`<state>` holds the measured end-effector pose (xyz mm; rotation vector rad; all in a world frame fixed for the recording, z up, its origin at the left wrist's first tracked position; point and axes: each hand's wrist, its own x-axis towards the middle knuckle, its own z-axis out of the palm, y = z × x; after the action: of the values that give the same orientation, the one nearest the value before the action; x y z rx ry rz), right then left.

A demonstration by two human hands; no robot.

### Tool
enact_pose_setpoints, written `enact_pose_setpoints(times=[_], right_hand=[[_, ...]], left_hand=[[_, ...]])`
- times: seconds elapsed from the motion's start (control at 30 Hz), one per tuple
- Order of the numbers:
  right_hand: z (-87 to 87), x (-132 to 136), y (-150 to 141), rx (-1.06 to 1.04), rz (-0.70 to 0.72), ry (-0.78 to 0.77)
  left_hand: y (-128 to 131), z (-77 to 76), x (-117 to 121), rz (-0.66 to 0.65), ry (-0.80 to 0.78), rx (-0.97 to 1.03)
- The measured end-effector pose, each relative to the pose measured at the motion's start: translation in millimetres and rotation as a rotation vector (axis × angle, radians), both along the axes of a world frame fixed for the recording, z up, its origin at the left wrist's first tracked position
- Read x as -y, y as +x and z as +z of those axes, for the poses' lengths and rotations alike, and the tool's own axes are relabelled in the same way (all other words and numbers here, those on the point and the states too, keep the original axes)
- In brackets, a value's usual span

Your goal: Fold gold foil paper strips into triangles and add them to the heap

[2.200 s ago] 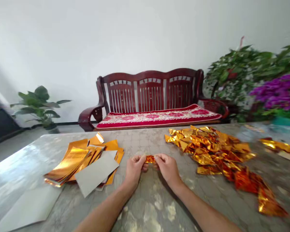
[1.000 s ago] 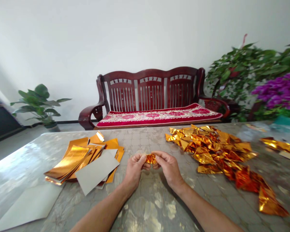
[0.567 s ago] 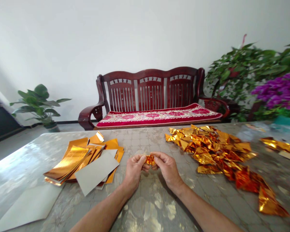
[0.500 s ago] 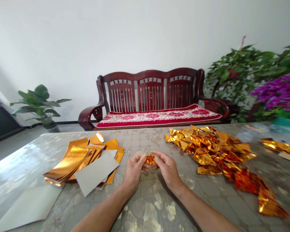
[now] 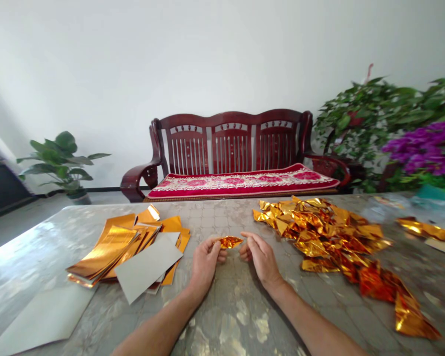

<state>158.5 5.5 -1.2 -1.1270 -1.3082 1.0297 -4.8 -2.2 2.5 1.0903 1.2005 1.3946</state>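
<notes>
A small folded piece of gold foil (image 5: 230,242) sticks out to the right from the fingertips of my left hand (image 5: 205,263), which pinches it at one end. My right hand (image 5: 260,258) is just right of the foil's tip, apart from it, with its fingers loose and nothing in them. A crumpled heap of gold foil pieces (image 5: 319,230) lies beyond my right hand. To the left of my left hand lies a stack of flat gold foil sheets (image 5: 111,252), partly covered by a grey card (image 5: 147,264).
The hands work over a grey marble-patterned table (image 5: 222,316). Another grey card (image 5: 44,316) lies at its front left, and more gold foil (image 5: 426,230) at the right. Behind the table stand a red wooden bench (image 5: 230,158) and potted plants (image 5: 378,123).
My right hand has let go of the foil and moved right, its fingers opening. The foil piece now shows more fully, held by my left hand alone.
</notes>
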Motion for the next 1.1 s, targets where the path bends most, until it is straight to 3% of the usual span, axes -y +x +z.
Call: enact_pose_setpoints(times=[0.23, 0.43, 0.77, 0.93, 1.1], right_hand=[[1.2, -3.8, 10.6, 0.357, -0.114, 0.139], [4.9, -2.0, 10.8, 0.357, -0.108, 0.203], [-3.4, -5.9, 6.8, 0.420, -0.054, 0.283], [-0.7, -6.8, 10.0, 0.390, -0.116, 0.258], [5.7, -9.9, 17.4, 0.315, -0.232, 0.174]], left_hand=[[0.7, -2.7, -2.0, -0.003, -0.062, 0.034], [-1.0, -4.2, -3.0, -0.001, -0.058, 0.044], [0.9, -4.9, -2.2, -0.058, -0.076, 0.000], [-2.1, 0.4, 0.7, -0.038, -0.012, 0.013], [-9.5, -3.6, -1.3, 0.036, 0.039, -0.018]])
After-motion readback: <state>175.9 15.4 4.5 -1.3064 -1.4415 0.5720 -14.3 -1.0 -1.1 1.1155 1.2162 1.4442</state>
